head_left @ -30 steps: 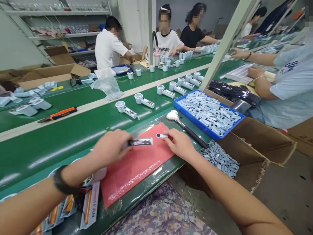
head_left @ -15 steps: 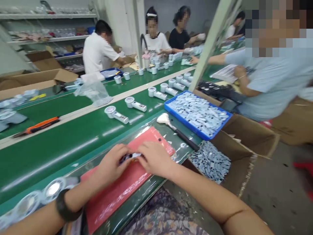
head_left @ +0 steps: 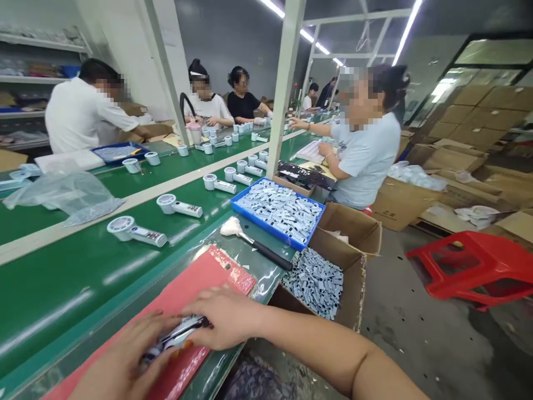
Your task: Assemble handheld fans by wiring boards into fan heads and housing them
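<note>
Both hands close on one pale handle point(head_left: 183, 330), which lies low between them, just over the red mat point(head_left: 208, 272). The left grip point(head_left: 129, 350) wraps its near part, fingers curled over the top and thumb along the side. The right grip point(head_left: 225, 314) pinches the far, dark end between thumb and fingers. Much of the handle is hidden by the fingers, so its exact fit and tilt cannot be told.

To handle it well, let the left grip be the steady one and the right do the fine work with the thumb tip, pressing evenly rather than at one corner. Good practice is to brace it on the mat beneath both grips; too much squeeze could skew or scuff it. Elbow room matters too: just beyond the right grip, a black-handled stick point(head_left: 266, 253) lies across the surface point(head_left: 266, 273), and farther on sits a blue tray point(head_left: 236, 206) of small strips point(head_left: 278, 208). Ahead of the left grip, fans point(head_left: 137, 230) stand well apart from it on the green belt point(head_left: 83, 250).
</note>
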A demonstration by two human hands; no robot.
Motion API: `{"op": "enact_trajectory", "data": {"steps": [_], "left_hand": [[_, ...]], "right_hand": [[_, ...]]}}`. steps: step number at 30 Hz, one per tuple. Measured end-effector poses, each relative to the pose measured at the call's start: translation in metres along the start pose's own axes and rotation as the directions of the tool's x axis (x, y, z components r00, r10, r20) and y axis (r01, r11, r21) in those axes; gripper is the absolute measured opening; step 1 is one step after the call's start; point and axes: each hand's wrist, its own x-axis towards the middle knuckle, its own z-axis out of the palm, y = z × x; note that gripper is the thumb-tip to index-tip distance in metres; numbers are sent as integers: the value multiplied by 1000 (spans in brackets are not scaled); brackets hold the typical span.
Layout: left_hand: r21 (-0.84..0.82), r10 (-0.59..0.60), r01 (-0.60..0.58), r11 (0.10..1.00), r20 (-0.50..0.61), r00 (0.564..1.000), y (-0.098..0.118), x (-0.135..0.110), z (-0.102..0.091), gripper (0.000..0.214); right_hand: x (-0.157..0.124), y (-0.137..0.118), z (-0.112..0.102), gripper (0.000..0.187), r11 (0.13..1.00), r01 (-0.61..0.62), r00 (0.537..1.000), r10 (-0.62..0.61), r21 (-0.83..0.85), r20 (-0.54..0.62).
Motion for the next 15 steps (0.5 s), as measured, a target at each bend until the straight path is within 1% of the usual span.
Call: {"op": "enact_trajectory", "data": {"steps": [2,4,6,11,15], "left_hand": [[-22,-27,28,999,78,997,21,-1,-7,33],[-25,-46,49,998,106,993,40,1,-14,32],[-24,-64,67,997,119,991,50,6,-18,31],[-81,-45,66,995,241,970,53,13,-26,27],[-28,-92,104,994,276,957,56,18,-29,26]], "right_hand": [[-6,-3,6,44,1000,6,1000,-6,-12,-11],[-10,-4,13,41,1000,-11,999,11,-7,-49],[-12,-2,19,37,1000,-22,996,22,7,-83],[-11,7,27,34,998,35,996,-30,53,-86],[-9,10,27,32,998,47,993,-43,36,-106]]}}
